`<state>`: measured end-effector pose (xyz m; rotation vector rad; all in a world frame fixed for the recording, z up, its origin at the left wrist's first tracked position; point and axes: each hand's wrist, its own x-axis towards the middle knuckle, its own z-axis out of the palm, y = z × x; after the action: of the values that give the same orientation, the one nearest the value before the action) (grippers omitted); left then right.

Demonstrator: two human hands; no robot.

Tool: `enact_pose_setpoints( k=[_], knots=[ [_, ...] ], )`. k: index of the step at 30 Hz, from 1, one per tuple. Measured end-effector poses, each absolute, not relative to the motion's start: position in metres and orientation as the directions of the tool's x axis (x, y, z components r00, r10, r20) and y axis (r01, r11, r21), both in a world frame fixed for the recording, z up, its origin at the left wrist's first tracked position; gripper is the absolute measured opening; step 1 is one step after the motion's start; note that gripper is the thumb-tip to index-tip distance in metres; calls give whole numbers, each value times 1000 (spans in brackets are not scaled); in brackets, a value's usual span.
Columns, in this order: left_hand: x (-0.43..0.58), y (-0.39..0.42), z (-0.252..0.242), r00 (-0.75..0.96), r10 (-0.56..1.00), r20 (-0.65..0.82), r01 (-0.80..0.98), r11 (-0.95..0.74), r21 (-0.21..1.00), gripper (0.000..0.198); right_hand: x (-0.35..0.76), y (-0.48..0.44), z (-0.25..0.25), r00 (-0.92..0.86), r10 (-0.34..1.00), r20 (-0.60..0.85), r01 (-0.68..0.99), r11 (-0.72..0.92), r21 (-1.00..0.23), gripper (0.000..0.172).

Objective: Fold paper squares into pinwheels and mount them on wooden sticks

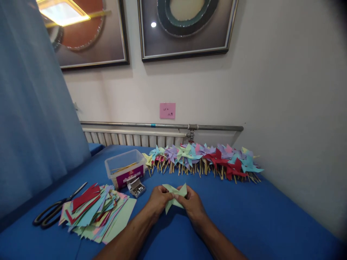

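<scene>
A pale green paper pinwheel (177,201) is held between both hands, low over the blue table. My left hand (159,199) pinches its left side, thumb pressed near the centre. From the other side my right hand (193,204) grips it, the thumb also close to the middle. Pointed blades stick out above and below the thumbs. No stick shows on this pinwheel. Just beyond my left hand sits a small open box (136,187) of shiny metal pins or tacks. Behind that stands a clear plastic tub (125,169) with thin sticks inside.
A pile of coloured paper pieces (94,213) lies at the left, beside black-handled scissors (58,207). Many finished pinwheels on sticks (200,159) are heaped along the back of the blue table (244,220). A blue curtain (35,108) hangs at left; a radiator (130,138) runs behind.
</scene>
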<state>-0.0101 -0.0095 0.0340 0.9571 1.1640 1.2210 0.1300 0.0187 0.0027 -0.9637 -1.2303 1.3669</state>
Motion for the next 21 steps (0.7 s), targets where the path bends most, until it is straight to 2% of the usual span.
enact_pose_setpoints(
  k=[8,15,21],
  knots=[
    [-16,1,20,-204,970,-131,-150,101,984,23,131,17,5,-221,975,-7,-328,-81,-941,45],
    [-13,-1,26,-201,970,-136,-209,93,974,22,129,12,14,-296,950,101,-293,10,-956,40],
    [-14,0,20,-167,979,-115,-176,85,981,22,132,18,8,-243,968,57,-222,2,-975,43]
  ],
)
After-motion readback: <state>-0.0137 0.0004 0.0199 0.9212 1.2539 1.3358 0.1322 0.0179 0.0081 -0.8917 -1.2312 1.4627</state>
